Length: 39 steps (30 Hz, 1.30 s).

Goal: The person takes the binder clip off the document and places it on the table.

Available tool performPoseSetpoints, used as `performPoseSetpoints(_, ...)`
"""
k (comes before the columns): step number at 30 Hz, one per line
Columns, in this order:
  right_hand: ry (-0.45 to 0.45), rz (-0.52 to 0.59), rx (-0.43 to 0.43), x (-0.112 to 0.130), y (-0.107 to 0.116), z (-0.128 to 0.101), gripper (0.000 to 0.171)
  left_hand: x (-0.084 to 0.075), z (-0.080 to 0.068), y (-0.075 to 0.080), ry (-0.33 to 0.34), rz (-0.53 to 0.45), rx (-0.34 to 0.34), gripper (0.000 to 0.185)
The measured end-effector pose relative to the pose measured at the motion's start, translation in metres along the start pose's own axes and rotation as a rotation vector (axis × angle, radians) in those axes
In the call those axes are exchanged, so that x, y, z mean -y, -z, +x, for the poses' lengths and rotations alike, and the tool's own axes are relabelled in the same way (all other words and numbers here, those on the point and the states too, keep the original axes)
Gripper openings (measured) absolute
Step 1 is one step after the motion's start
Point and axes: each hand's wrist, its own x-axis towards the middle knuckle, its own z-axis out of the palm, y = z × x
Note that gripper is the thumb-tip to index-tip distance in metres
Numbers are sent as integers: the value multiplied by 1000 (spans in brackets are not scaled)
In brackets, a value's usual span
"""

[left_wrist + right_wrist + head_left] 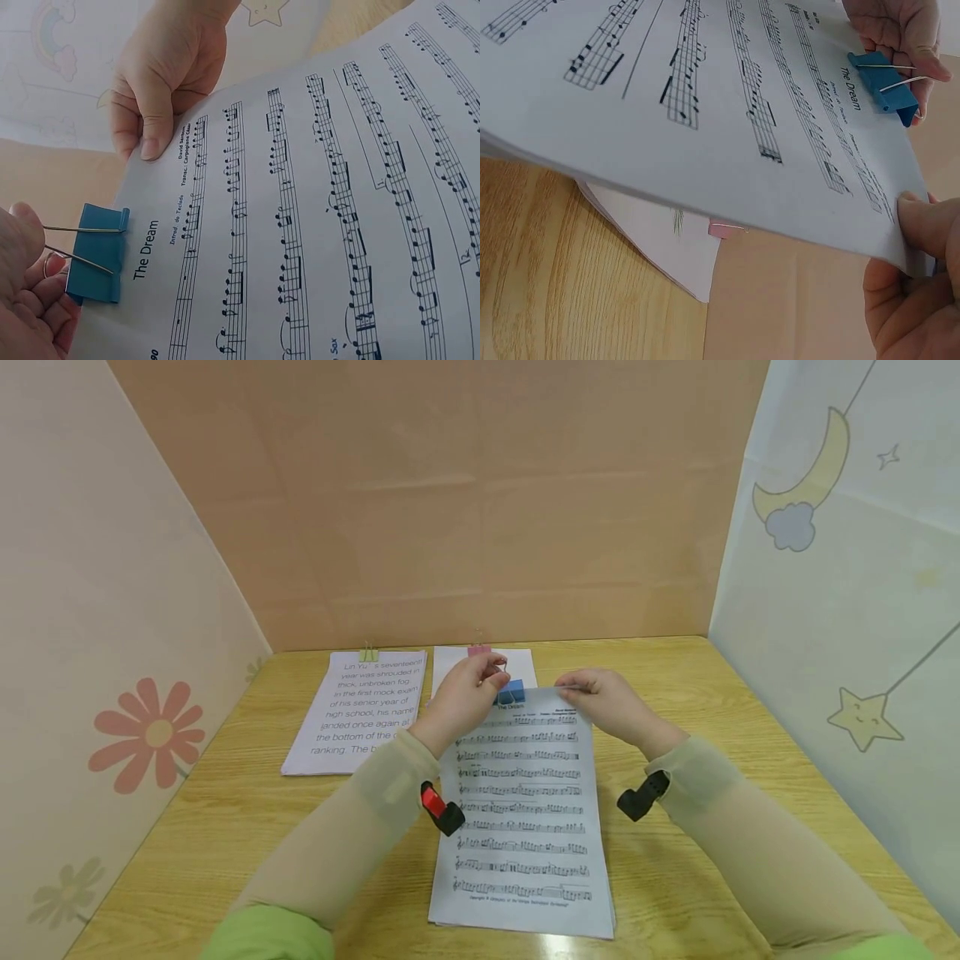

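A stack of sheet music [521,810] titled "The Dream" lies on the wooden table [225,827], its top edge lifted. A blue binder clip [511,694] [95,253] [886,81] sits on that top edge. My left hand [468,692] [26,296] pinches the clip's wire handles [79,244]. My right hand [607,697] [915,262] pinches the top right corner of the sheets, thumb on top [154,124].
A text document [358,710] with a green clip [368,653] lies at the back left. Beside it, a white stack [517,664] with a pink clip [478,651] [724,229] lies partly under the music. Panels wall in three sides.
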Motion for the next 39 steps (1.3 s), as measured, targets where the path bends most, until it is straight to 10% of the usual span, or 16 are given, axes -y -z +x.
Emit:
performPoseSetpoints(28,-103,-88,-5,-42,43,-28,32,21,-10,14,-1,-153,-67,34)
performPoseSetpoints(39,-146,-59,15,-61,74,-46,36,30,-13,-4,-14,-98,-22,38)
